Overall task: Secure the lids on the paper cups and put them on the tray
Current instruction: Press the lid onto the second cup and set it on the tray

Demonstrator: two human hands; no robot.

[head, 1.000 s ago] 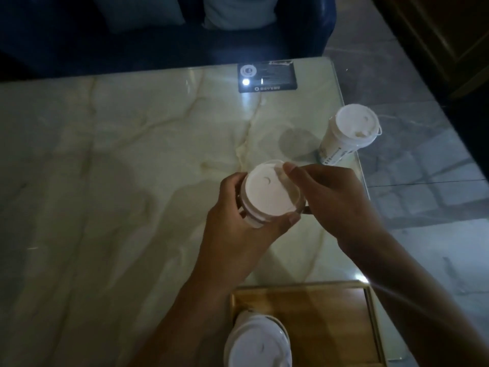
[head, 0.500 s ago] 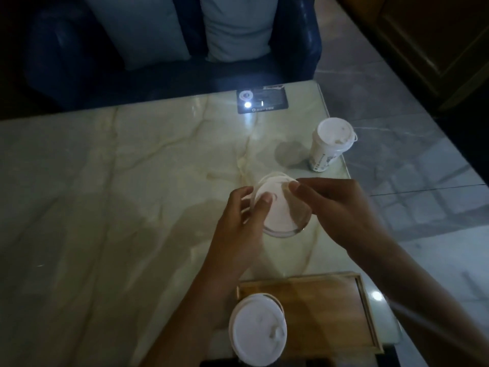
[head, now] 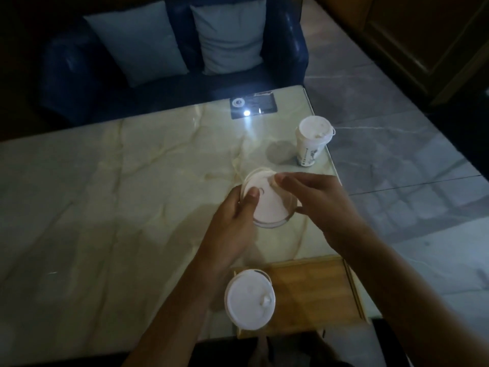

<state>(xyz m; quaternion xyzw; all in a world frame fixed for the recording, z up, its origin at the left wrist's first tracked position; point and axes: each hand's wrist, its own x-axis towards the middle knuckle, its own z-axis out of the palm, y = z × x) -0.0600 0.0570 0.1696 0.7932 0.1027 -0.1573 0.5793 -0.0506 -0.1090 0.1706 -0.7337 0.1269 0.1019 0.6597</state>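
Observation:
A paper cup with a white lid [head: 267, 205] stands on the marble table, held from both sides. My left hand [head: 232, 221] wraps its left side with the thumb pressed on the lid. My right hand [head: 317, 197] grips the right rim, fingertips on the lid's far edge. A second lidded cup [head: 250, 299] stands on the left end of the wooden tray [head: 317, 290] at the near table edge. A third lidded cup [head: 312, 140] with dark print stands near the table's right edge.
The marble table [head: 119, 194] stretches to the left. A dark card [head: 253, 105] with a bright light reflection lies at the far edge. Behind the table is a dark blue sofa [head: 66, 83] with two pale cushions. Grey tiled floor lies to the right.
The camera view has pulled back and up. My left thumb has moved from the cup's side onto the top of the lid, and both hands stay on the cup.

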